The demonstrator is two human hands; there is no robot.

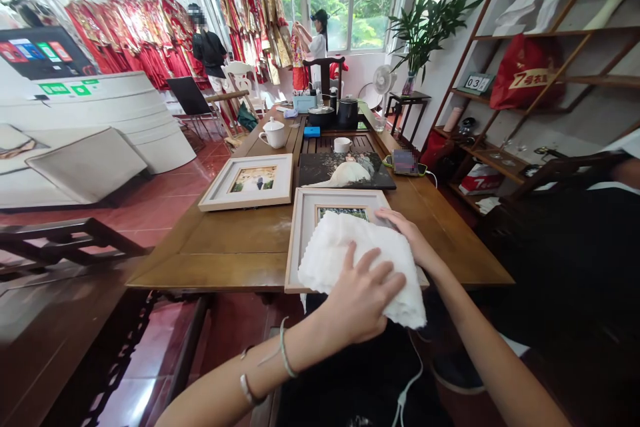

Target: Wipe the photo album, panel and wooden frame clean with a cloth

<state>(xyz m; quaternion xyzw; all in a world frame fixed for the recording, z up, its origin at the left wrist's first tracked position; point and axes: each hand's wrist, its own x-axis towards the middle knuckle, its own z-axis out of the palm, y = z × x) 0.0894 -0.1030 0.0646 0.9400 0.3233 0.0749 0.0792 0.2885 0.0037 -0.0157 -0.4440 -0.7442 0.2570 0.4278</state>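
Observation:
A white cloth (pixel 345 243) with a scalloped edge lies across a pale picture frame (pixel 294 240) at the table's near edge and hangs past it. My left hand (pixel 367 290), with bracelets on its wrist, presses bent, parted fingers into the cloth from above. At the frame's upper right edge, my right hand (pixel 407 233) grips it, partly hidden by the cloth. Only a strip of the framed photo shows. Beyond it lie a second framed picture (pixel 254 179), at the left, and a dark print (pixel 345 170) of a figure in a white dress.
On the wooden table (pixel 220 253) stand a lidded white cup (pixel 273 133), a small white bowl (pixel 343 145), a blue box (pixel 311 131), a phone (pixel 405 161) and a black pot (pixel 347 111). Someone sits at the right. Two people stand by red garments (pixel 130 33) at the back.

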